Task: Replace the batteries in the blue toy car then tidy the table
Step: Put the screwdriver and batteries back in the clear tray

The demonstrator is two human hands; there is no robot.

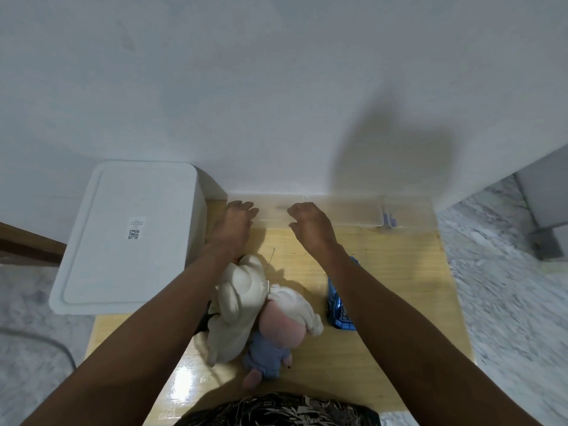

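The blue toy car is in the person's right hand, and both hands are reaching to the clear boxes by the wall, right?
Not quite. The head view shows the blue toy car lying on the wooden table, partly hidden under the right forearm, not held. The right hand holds nothing. The rest is right: it and the left hand both reach to the clear boxes by the wall.

Dim, motion-blurred, glare on table (184, 382), wall shadow

Blue toy car (338, 305), white bin (129, 235)
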